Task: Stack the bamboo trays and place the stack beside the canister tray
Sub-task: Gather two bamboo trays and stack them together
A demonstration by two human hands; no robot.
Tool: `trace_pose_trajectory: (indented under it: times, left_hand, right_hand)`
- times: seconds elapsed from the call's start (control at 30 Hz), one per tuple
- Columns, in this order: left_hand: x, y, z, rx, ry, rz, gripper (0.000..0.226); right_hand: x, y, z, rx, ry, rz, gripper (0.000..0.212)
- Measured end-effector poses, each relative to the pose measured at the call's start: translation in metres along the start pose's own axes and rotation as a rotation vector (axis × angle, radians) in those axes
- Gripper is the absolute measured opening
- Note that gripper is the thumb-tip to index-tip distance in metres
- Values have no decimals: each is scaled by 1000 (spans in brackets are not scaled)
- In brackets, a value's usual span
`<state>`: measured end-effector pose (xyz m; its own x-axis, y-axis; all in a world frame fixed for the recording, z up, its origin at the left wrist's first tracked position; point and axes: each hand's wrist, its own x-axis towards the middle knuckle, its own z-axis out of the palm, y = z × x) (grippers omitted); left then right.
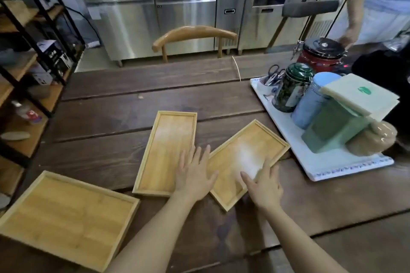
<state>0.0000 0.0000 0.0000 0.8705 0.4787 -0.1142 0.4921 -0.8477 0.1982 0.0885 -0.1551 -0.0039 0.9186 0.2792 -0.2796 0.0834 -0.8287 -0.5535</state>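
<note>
Three bamboo trays lie on the dark wooden table. A large one sits at the near left. A narrow one lies in the middle, and a second narrow one lies angled to its right. My left hand hovers flat with fingers spread over the gap between the two narrow trays. My right hand is open at the near right edge of the angled tray, fingers touching its rim. The white canister tray stands to the right, close to the angled tray's far corner.
On the white tray stand a green jar, a blue canister, a green box and a cup of scissors. A red canister sits behind. Another person stands at the far right. A wooden chair faces the table.
</note>
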Motion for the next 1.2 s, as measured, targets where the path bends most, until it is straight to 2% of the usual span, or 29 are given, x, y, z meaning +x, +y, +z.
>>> trace_pose_trajectory:
  times: [0.2,0.33,0.43,0.53,0.67,0.73,0.87,0.97,1.07,1.2]
  left_hand:
    - [-4,0,16,-132,-182,-56,81]
    - [-6,8,11,-311,-206,-75,77]
    - [-7,22,8,-492,-190,-137,70]
    - [-2,28,3,-746,-193,-293,64]
    - [9,21,-6,-979,-200,-456,58]
    - [9,18,-9,-1037,-215,-493,53]
    - [3,19,-7,-1181,-281,-538,36]
    - [1,11,-9,-1140,-248,-547,39]
    - [0,-8,-21,-1086,-127,-530,44]
    - [-5,-41,-45,-953,84,-458,31]
  right_hand:
    - [4,-2,17,166,-97,96,96]
    - [5,-4,25,523,-50,77,97]
    - [5,-4,31,598,26,203,82]
    - [12,-8,24,681,58,312,49]
    - [25,-5,13,723,22,433,49]
    - [28,-2,14,659,14,459,39]
    - [24,-9,11,529,34,379,29]
    - [19,-22,8,443,35,264,31]
    - [9,-41,9,365,9,107,31]
    - [0,-76,19,228,8,-100,34]
